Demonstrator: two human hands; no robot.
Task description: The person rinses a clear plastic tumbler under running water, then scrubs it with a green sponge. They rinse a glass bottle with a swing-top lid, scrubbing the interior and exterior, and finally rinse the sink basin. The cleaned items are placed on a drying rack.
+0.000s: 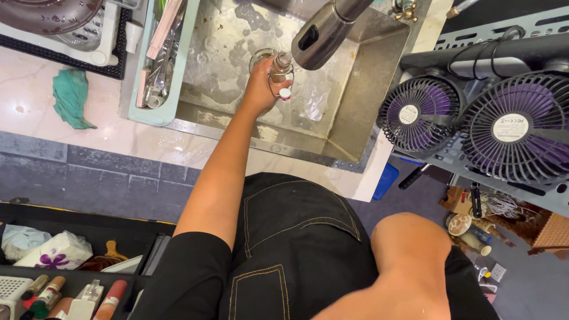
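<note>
My left hand [259,87] reaches into the steel sink [365,105] and grips a small clear glass bottle [280,67] with a wire swing-top and a white-and-red stopper [285,93] hanging at its side. The bottle's mouth sits right under the grey pull-out faucet head [322,31]. Soap foam and water cover the sink floor. My right arm is bent, with the elbow [411,247] low at the right. The right hand itself is out of the frame.
A mint-green utensil caddy [142,89] hangs on the sink's left rim. A teal cloth [70,96] lies on the pale counter. A dish rack with a brown bowl [41,10] is at the top left. Two purple-bladed fans [526,127] stand at the right. Black bins of small bottles [47,298] sit at the lower left.
</note>
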